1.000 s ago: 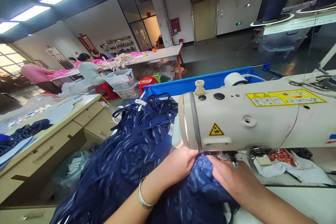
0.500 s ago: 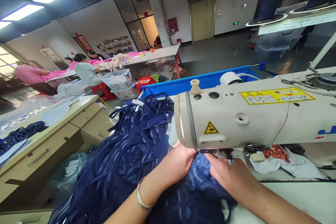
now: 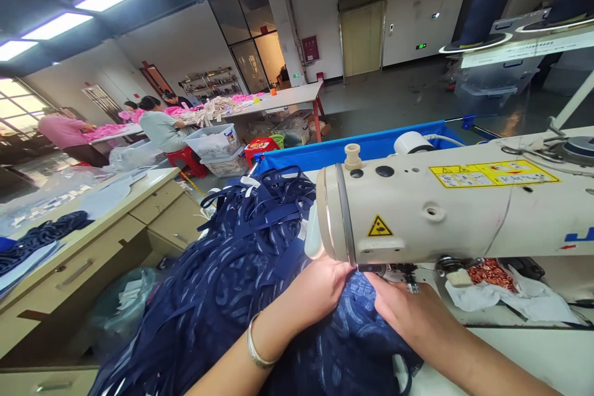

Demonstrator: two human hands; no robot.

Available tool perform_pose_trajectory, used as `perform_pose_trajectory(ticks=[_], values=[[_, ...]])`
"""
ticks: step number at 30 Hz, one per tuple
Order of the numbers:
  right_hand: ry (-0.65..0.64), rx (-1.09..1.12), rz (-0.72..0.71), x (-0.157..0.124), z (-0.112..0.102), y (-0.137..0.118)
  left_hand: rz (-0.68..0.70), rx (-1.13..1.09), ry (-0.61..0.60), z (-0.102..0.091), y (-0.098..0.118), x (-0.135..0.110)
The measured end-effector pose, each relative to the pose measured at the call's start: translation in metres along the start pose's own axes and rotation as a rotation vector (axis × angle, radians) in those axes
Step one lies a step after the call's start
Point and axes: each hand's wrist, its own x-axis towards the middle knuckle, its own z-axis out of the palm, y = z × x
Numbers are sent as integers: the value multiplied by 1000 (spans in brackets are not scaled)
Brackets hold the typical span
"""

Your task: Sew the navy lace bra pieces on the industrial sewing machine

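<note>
A cream sewing machine (image 3: pixel 445 210) stands across the right half of the view. A big heap of navy patterned fabric (image 3: pixel 223 284) with straps lies in front of it and spills to the left. My left hand (image 3: pixel 315 291), a silver bangle on its wrist, presses the fabric just left of the needle area, fingers curled onto the cloth. My right hand (image 3: pixel 403 309) lies on the same fabric right under the machine head, its fingertips hidden beneath the machine.
A blue bin (image 3: pixel 371 145) sits behind the machine. White cloth and reddish bits (image 3: pixel 492 275) lie under the machine arm. A beige desk with drawers (image 3: pixel 93 247) stands at left. Other people (image 3: pixel 160 127) work at far tables with pink goods.
Both hands stay on the navy fabric by the needle with hardly any shift. Only the camera's view has drifted slightly.
</note>
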Motion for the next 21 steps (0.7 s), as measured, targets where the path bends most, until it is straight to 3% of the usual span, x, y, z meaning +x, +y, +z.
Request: perform_pose_trajectory(ticks=[10, 15, 21], values=[[-314, -28, 45, 7, -9, -4, -6, 2, -7, 1, -2, 0], [-275, -7, 55, 6, -9, -4, -12, 21, -7, 2, -2, 0], [-106, -68, 1, 1, 2, -2, -22, 43, -27, 4, -4, -1]])
